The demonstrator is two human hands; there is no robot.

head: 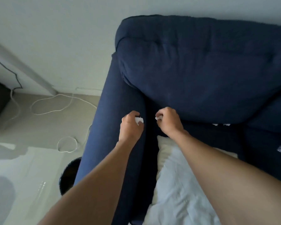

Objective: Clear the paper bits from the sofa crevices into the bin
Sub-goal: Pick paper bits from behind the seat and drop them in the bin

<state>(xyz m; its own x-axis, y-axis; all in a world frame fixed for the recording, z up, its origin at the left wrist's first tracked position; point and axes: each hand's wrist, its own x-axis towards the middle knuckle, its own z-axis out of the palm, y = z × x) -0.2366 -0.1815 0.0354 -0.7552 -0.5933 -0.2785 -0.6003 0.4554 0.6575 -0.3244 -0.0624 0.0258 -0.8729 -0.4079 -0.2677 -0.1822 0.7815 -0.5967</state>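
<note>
Two closed grips, apparently on paper bits.

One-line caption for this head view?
Left hand and right hand each pinch white paper bits at the navy sofa's armrest crevice.

Sofa: dark navy woven cloth, matt, fine-grained texture; tufted dimples & soft creases on back cushion; armrest same fabric, stretched smooth.
Paper bits: white paper, matt, crumpled – one in left hand, pt; one pinched in right hand, pt; more white scraps in the crevice under the back cushion.
Pillow: white/cream cloth, matt, soft, wrinkled.
Floor: pale, smooth, glossy w/ reflections.
Cord: white, smooth, prob. plastic-sheathed.
Wall: white, matt, smooth.
Bin: black; material can't tell.
</note>
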